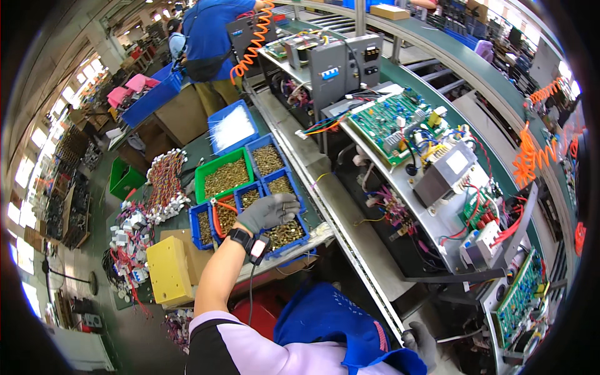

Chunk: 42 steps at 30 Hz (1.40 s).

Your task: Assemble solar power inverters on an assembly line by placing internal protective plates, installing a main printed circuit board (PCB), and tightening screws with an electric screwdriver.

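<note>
My left hand (269,214), in a grey glove, hovers over a cluster of small blue bins. Its fingers are bent and drawn together; what they hold, if anything, is too small to make out. Just below it is a blue bin (305,239) of brass-coloured fasteners. Orange-handled pliers (217,219) lie across the bins beside my wrist. At the lower right, my right hand (420,344), also gloved, is next to the metal rail (375,294). Its fingers are curled, and any thing within them is hidden.
A green bin (199,181) of fasteners and a blue bin (215,137) of white strips stand beyond. Wire harnesses (165,181) and a yellow box (169,272) lie left. Rightward, an open chassis carries a green circuit board (381,125) and transformer (445,175). A co-worker (215,44) stands ahead.
</note>
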Tool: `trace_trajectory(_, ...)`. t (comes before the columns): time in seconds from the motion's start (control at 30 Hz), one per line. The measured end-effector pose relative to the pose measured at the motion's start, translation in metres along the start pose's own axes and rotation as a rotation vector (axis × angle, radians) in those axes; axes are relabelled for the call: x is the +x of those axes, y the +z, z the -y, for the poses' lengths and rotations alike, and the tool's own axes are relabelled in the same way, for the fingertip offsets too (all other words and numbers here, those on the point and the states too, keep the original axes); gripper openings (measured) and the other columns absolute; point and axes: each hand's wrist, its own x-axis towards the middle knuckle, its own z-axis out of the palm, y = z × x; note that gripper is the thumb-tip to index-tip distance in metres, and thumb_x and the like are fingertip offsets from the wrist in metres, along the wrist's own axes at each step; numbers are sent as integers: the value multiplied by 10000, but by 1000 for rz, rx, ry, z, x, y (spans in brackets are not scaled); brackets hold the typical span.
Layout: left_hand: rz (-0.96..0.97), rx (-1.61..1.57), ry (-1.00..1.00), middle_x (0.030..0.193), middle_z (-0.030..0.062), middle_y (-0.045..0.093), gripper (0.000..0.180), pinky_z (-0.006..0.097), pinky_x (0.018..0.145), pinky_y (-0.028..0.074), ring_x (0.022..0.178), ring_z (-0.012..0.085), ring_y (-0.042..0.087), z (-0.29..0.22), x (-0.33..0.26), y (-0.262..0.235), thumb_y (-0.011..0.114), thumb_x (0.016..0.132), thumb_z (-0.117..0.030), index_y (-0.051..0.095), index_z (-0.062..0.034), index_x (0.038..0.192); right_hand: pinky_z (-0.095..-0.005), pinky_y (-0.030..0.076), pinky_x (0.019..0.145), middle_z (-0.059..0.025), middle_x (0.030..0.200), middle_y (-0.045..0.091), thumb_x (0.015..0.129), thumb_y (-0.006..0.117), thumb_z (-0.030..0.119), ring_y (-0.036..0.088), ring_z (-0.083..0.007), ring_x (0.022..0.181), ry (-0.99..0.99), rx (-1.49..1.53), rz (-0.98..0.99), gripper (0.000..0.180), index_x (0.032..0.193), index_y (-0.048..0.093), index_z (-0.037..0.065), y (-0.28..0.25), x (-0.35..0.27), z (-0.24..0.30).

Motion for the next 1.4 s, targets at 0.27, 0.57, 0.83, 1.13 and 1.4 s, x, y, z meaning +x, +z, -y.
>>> trace_trajectory(0.27,-310,-331,127,1276,235,504,654,431,928,482,1151,356,525,2,-58,-51,556,909,-488,419,21,1296,-324,496,764,-144,875,684,861,585,183,661,-215,827,-78,16,111,309,1111,598,1,12,41,17)
trace_trajectory(0.57,-679,-471,469,1051,184,607,272,401,793,567,974,317,608,10,-100,-90,571,905,-177,552,25,1086,-401,444,915,-223,1079,632,918,480,507,589,-368,1064,-158,-107,208,558,1216,554,41,10,61,38)
trace_trajectory(0.83,-475,-576,341,1027,147,639,238,394,800,553,950,275,625,121,-125,6,582,918,-174,575,-7,1088,-385,497,685,-174,832,663,874,590,260,663,-301,784,-341,-145,356,348,1120,575,14,44,111,67)
trace_trajectory(1.13,-645,-759,79,1118,168,597,298,402,858,526,979,296,606,193,-183,105,580,914,-174,542,-6,1157,-388,492,813,-185,1003,642,897,574,243,621,-346,948,-700,96,538,322,1135,574,26,136,184,152)
trace_trajectory(1.4,-702,-902,221,1037,151,618,224,372,789,544,903,271,623,175,-184,75,557,919,-135,554,-2,1099,-452,416,951,-186,1264,506,799,663,228,476,-391,1153,-1057,-86,171,237,1004,644,111,269,247,216)
